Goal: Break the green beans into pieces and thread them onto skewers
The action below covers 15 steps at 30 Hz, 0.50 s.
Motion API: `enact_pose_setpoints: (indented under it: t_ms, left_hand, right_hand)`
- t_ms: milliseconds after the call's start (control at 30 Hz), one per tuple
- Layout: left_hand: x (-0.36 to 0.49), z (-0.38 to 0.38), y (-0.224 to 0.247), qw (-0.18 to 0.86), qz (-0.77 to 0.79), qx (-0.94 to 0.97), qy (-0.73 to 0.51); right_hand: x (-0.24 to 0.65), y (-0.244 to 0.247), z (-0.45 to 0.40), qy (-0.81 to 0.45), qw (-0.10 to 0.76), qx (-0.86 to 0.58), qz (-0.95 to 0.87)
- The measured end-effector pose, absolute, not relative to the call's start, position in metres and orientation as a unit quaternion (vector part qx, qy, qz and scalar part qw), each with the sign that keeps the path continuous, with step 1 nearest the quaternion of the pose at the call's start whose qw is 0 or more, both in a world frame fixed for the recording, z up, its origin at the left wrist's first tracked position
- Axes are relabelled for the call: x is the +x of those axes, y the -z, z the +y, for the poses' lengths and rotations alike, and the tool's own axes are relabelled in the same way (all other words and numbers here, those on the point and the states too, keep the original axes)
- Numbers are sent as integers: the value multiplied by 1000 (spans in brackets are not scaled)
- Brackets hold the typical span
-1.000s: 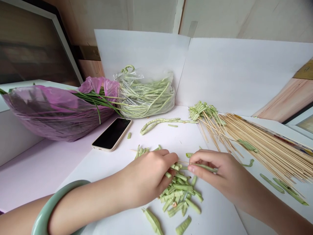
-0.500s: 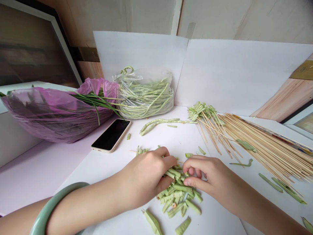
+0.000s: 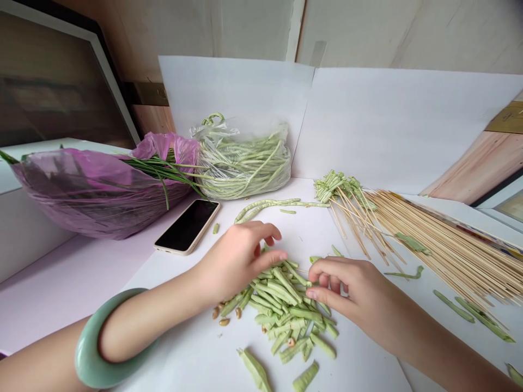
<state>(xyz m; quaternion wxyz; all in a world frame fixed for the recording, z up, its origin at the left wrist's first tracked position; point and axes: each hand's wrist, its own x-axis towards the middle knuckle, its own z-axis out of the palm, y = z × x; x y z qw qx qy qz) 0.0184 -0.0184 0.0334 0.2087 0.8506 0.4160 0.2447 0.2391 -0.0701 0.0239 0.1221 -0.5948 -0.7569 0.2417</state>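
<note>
My left hand [image 3: 241, 256] hovers over the left rear of a pile of cut green bean pieces [image 3: 281, 294], thumb and fingers apart, nothing between them. At the pile's right side, my right hand [image 3: 343, 286] has its fingers curled and its fingertips closed round the end of a bean piece [image 3: 300, 277]. A bit of thin stick [image 3: 302, 270] shows just behind that piece; the rest of it is hidden. Small brown beans [image 3: 224, 322] lie left of the pile, and larger pod pieces [image 3: 305, 377] lie in front.
A phone [image 3: 187, 226] lies at the left, before a purple bag [image 3: 98, 190] of greens. Behind stands a clear bag [image 3: 245, 163] of long beans. Bean-loaded skewers [image 3: 337, 188] and many bare wooden skewers [image 3: 441, 245] lie at the right. Two long beans [image 3: 265, 203] rest in the middle.
My left hand has lifted off the pile, moved back and left, and opened, uncovering bean pieces and brown beans. My right hand has hardly moved.
</note>
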Motion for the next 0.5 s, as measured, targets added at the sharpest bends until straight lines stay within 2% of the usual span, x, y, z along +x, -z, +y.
enact_pose_setpoints:
  t_ms: [100, 300, 500]
  left_hand:
    - [12, -3, -27, 115, 510, 827, -207]
    - [1, 20, -4, 68, 566, 813, -120]
    - [3, 23, 0, 46, 571, 817, -67]
  right_hand:
    - [240, -24, -69, -235, 115, -604, -752]
    - [239, -23, -67, -245, 92, -617, -742]
    - [239, -22, -68, -246, 90, -618, -741]
